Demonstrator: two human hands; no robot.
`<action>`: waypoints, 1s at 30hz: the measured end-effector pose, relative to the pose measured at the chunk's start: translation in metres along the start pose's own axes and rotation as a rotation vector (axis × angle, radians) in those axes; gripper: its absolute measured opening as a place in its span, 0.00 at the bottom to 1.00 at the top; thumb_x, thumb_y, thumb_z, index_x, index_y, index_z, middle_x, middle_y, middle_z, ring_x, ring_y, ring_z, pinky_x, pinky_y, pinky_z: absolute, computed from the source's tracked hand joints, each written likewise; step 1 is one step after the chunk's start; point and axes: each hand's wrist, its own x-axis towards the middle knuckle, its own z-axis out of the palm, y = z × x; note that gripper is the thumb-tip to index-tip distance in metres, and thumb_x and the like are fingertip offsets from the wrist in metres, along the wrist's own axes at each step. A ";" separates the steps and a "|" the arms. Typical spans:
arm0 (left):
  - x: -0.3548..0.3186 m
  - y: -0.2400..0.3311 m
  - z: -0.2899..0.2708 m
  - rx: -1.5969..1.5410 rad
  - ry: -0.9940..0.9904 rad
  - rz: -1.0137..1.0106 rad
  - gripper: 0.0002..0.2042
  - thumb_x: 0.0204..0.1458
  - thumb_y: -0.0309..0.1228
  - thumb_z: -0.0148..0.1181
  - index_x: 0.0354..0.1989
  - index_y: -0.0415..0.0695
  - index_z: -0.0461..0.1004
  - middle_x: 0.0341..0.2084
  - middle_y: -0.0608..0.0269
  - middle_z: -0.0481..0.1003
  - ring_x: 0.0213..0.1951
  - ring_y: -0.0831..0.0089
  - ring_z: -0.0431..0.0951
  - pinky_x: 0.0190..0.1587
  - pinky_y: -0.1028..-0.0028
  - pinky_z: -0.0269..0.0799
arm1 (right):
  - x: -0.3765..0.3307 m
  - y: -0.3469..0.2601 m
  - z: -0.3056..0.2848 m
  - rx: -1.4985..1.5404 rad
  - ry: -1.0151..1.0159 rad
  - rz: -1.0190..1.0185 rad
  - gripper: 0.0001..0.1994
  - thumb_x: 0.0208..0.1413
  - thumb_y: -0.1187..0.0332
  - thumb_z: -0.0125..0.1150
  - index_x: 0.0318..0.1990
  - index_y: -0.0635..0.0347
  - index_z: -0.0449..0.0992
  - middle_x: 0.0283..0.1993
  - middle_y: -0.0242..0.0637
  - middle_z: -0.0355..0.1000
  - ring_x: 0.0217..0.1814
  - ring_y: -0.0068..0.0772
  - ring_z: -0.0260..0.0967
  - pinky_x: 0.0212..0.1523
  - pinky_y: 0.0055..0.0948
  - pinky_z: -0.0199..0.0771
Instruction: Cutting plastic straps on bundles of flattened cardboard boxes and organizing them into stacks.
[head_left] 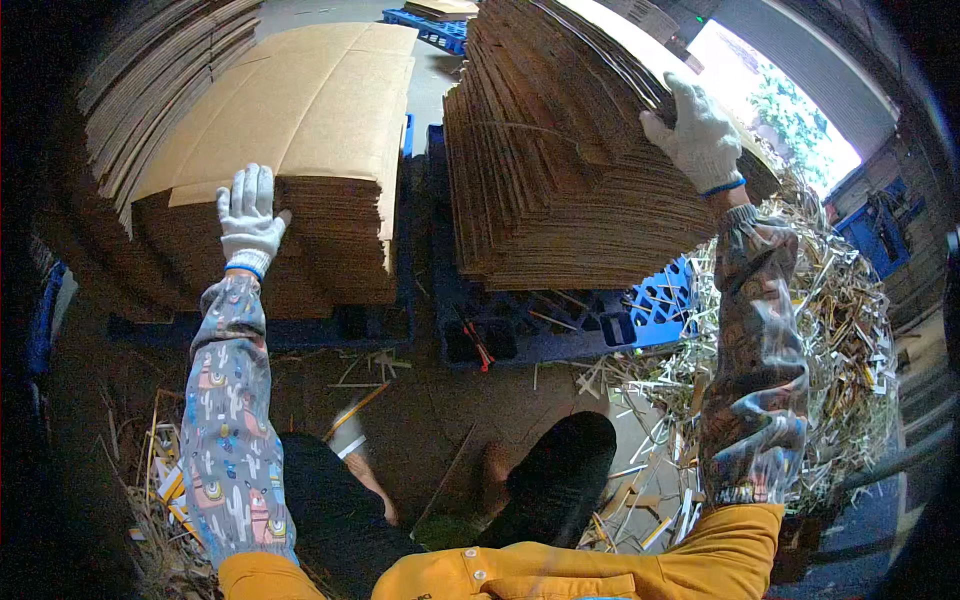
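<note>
Here, the white-gloved left hand (251,218) lies against the left stack of flat brown cardboard (290,105).
Its fingers are outstretched; dark lettering (418,597) shows on the orange snap-front shirt (510,570); the right stack of brown cardboard (560,200) stands on a blue plastic pallet (570,347), the white-gloved right hand (697,138) at its upper right side, thumb spread wide.

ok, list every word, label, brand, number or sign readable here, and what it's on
Nothing clearly legible.
Orange shirt: small dark lettering by the lower edge, cut off, too small to read.
Left cardboard stack: no lettering seen on its top sheet.
Patterned sleeve covers: pictures, no lettering made out.
</note>
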 end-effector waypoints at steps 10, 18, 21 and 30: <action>0.002 0.001 -0.002 0.013 -0.020 -0.041 0.47 0.48 0.52 0.63 0.74 0.51 0.46 0.73 0.62 0.47 0.74 0.62 0.46 0.73 0.51 0.37 | -0.055 0.044 -0.018 0.121 -0.032 0.059 0.37 0.49 0.46 0.70 0.62 0.56 0.66 0.59 0.48 0.70 0.58 0.51 0.70 0.55 0.43 0.75; 0.000 0.001 0.007 -0.016 0.032 -0.037 0.47 0.48 0.52 0.63 0.74 0.50 0.46 0.74 0.61 0.47 0.74 0.62 0.45 0.73 0.51 0.36 | -0.045 0.054 0.006 0.045 -0.017 0.008 0.41 0.46 0.47 0.71 0.65 0.53 0.62 0.56 0.44 0.70 0.53 0.46 0.72 0.48 0.39 0.78; -0.001 -0.003 0.010 -0.038 0.067 -0.024 0.48 0.47 0.52 0.64 0.74 0.50 0.46 0.74 0.60 0.47 0.74 0.62 0.45 0.73 0.50 0.35 | -0.042 0.059 -0.003 0.046 0.018 -0.050 0.38 0.47 0.48 0.70 0.63 0.52 0.64 0.55 0.42 0.72 0.51 0.44 0.74 0.47 0.38 0.79; -0.003 -0.009 0.013 -0.066 0.200 0.017 0.49 0.46 0.52 0.64 0.74 0.49 0.46 0.74 0.60 0.46 0.74 0.61 0.45 0.73 0.50 0.36 | -0.020 0.055 -0.004 -0.096 0.226 -0.002 0.35 0.47 0.56 0.72 0.63 0.47 0.64 0.57 0.38 0.70 0.51 0.42 0.74 0.43 0.38 0.81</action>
